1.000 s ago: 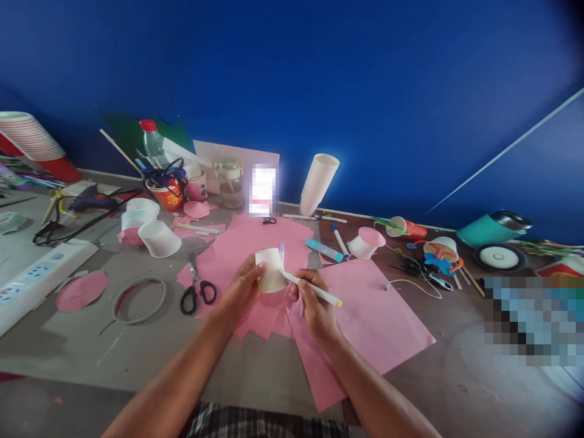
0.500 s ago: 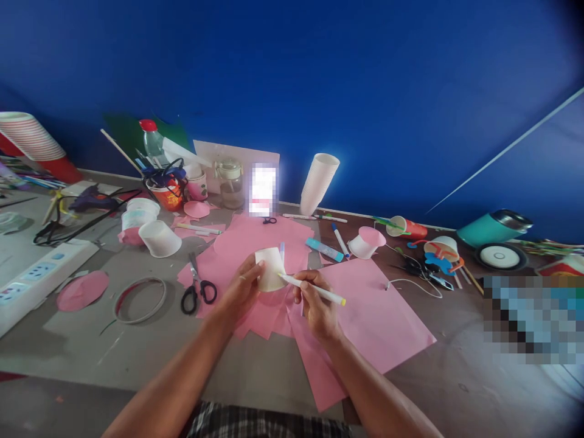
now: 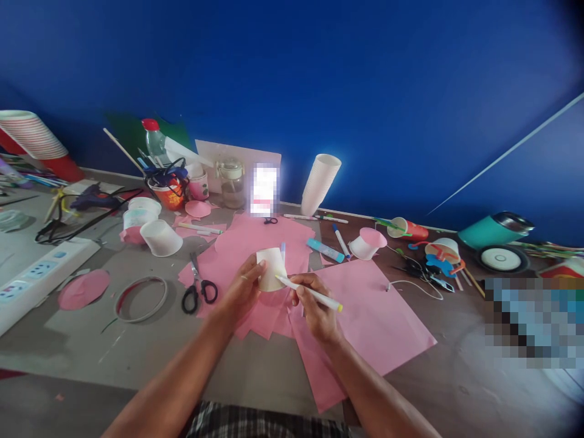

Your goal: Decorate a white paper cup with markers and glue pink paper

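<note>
My left hand (image 3: 241, 292) holds a small white paper cup (image 3: 271, 269) upside down over pink paper sheets (image 3: 374, 316). My right hand (image 3: 314, 307) grips a white marker with a yellow cap (image 3: 314, 293), its tip touching the cup's side. A blue pen (image 3: 282, 250) lies just behind the cup. Black-handled scissors (image 3: 198, 286) rest on the table to the left of my left hand.
Left: a white power strip (image 3: 41, 277), a pink paper disc (image 3: 83, 289), a ring (image 3: 140, 299), a tipped white cup (image 3: 160, 238). Back: a stack of white cups (image 3: 320, 182), a red tool pot (image 3: 168, 188), markers, a glue stick (image 3: 325, 250). Right: a teal flask (image 3: 493, 228).
The marker tip has slid slightly left and up along the cup's side. My left hand and the cup have barely moved.
</note>
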{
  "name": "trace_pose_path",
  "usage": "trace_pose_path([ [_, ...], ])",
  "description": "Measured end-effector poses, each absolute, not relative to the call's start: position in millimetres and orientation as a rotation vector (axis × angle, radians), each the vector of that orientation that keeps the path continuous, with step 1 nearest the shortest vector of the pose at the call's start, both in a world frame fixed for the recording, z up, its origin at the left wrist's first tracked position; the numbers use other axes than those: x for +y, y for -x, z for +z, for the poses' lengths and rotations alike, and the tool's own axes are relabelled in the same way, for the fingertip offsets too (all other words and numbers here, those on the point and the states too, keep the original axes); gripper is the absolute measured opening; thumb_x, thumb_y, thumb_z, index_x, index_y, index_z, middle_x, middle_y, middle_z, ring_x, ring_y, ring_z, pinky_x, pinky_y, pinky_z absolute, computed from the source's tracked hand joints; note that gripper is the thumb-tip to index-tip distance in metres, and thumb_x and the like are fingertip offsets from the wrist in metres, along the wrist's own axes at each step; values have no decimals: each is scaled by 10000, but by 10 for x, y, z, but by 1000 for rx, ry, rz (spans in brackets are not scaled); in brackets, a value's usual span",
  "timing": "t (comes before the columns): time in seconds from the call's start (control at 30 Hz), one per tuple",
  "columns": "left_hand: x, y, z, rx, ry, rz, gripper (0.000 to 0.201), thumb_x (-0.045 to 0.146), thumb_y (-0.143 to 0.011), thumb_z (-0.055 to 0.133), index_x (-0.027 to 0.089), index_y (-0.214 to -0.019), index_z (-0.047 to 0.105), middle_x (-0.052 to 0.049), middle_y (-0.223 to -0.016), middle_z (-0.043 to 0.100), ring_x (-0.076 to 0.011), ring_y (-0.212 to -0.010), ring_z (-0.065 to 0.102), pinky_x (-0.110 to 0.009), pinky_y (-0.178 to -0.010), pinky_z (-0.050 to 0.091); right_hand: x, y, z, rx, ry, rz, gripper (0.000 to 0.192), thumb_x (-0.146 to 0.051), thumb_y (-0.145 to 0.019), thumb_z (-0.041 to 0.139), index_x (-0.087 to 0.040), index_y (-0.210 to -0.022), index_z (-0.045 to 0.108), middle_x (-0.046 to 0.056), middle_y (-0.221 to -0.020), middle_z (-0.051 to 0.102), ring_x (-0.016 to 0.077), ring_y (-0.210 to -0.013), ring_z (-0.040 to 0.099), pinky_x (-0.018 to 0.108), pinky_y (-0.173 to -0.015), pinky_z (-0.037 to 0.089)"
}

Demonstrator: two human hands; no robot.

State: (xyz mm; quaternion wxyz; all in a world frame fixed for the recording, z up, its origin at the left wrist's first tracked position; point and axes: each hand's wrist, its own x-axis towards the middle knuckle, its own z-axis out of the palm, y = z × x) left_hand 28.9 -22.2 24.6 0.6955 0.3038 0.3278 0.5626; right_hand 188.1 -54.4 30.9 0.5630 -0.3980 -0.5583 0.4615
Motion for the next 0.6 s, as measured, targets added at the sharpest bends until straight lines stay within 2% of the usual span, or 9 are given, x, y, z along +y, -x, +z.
trace_pose_path([
  [0.33,-217,-283,220,729,-677,1253,329,350,-735,780,158,-976,667,-1,-774,618,-120,-669,551,-220,-595,425,-530,-1886,299,-1344,944,1052,237,-434,-886,566,-207,-880,632,-18,-594,575,135,-508,526,274,-481,454],
  [0.6,-226,-281,256,721,-677,1258,330,327,-753,767,151,-1015,671,-12,-814,650,-116,-669,559,-215,-601,439,-524,-1906,321,-1312,946,1079,156,-347,-868,564,-207,-844,627,-30,-574,554,122,-489,501,258,-472,417],
])
